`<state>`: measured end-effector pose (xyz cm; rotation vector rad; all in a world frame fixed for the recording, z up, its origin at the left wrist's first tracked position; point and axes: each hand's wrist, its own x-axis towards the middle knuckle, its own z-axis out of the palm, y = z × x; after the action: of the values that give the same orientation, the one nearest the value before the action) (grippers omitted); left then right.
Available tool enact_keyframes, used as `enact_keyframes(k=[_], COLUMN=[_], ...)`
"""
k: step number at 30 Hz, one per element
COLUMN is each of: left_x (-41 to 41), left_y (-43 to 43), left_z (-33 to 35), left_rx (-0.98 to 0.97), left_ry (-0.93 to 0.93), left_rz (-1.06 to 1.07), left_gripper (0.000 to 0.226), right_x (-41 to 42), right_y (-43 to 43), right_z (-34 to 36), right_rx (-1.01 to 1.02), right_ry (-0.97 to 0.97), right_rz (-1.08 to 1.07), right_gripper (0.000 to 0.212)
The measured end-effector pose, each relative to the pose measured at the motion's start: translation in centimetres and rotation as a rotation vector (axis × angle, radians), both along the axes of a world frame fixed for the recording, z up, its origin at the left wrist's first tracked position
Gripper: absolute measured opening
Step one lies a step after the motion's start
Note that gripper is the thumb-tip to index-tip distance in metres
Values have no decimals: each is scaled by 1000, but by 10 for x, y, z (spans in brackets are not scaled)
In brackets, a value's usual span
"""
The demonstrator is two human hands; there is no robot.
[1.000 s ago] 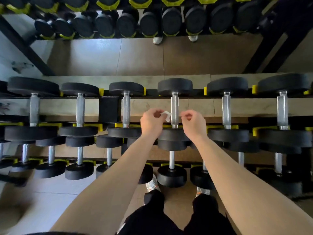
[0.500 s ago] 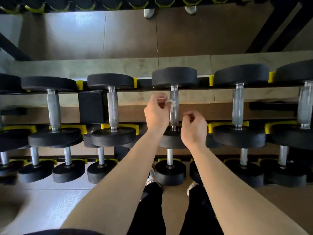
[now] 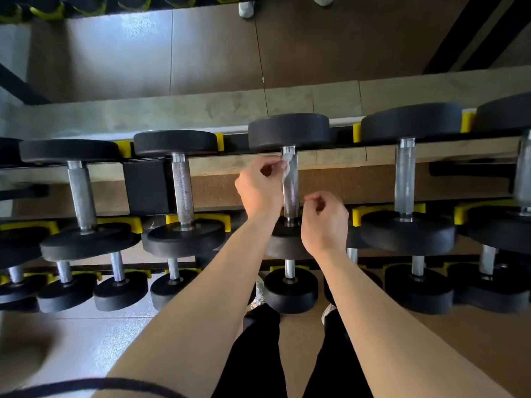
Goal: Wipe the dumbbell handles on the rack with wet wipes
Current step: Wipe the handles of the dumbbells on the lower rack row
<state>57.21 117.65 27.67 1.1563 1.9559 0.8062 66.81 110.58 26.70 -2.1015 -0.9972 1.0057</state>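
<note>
A black dumbbell with a knurled steel handle (image 3: 290,193) lies on the upper rack row, straight ahead. My left hand (image 3: 260,185) pinches a small white wet wipe (image 3: 286,165) against the far end of that handle, just below the far weight head (image 3: 288,131). My right hand (image 3: 324,221) hovers to the right of the handle's near end, fingers loosely curled, holding nothing and apart from the metal. The near weight head is mostly hidden behind my wrists.
More dumbbells sit on yellow cradles to either side: handles at left (image 3: 182,188) and right (image 3: 404,176). A lower row of smaller dumbbells (image 3: 290,288) lies nearer me. Beyond the rack is brown floor (image 3: 201,53). My legs and shoes stand below.
My left hand slid the wipe up the handle toward the far head. My right hand let go of the wipe and dropped back beside the near end. The view moved closer.
</note>
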Motion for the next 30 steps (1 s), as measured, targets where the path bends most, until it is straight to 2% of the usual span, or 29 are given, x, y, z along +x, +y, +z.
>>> enact_keyframes(k=[4, 10, 12, 15, 17, 23, 25, 28, 30], left_x=[1, -27, -23, -4, 2, -30, -27, -12, -4], left_y=[2, -26, -18, 8, 14, -26, -21, 3, 11], left_z=[-3, -5, -2, 4, 5, 0, 2, 6, 6], left_rx=[-9, -159, -136, -66, -28, -84, -78, -39, -5], left_ry=[-20, 71, 57, -7, 9, 141, 108, 13, 2], left_rz=[39, -263, -222, -34, -35, -423, -369, -113, -63], left_gripper=[8, 9, 9, 10, 11, 7, 6, 7, 8], right_x=[0, 0, 1, 0, 0, -1, -1, -1, 0], right_y=[0, 0, 0, 0, 0, 1, 0, 0, 1], right_z=[-4, -3, -3, -1, 0, 1, 1, 2, 1], right_rx=[1, -13, -11, -7, -9, -21, -20, -28, -26], right_ry=[3, 12, 19, 12, 8, -9, -6, 9, -3], right_rz=[12, 10, 8, 8, 9, 7, 9, 19, 24], right_gripper=[13, 14, 15, 16, 17, 17, 18, 19, 19])
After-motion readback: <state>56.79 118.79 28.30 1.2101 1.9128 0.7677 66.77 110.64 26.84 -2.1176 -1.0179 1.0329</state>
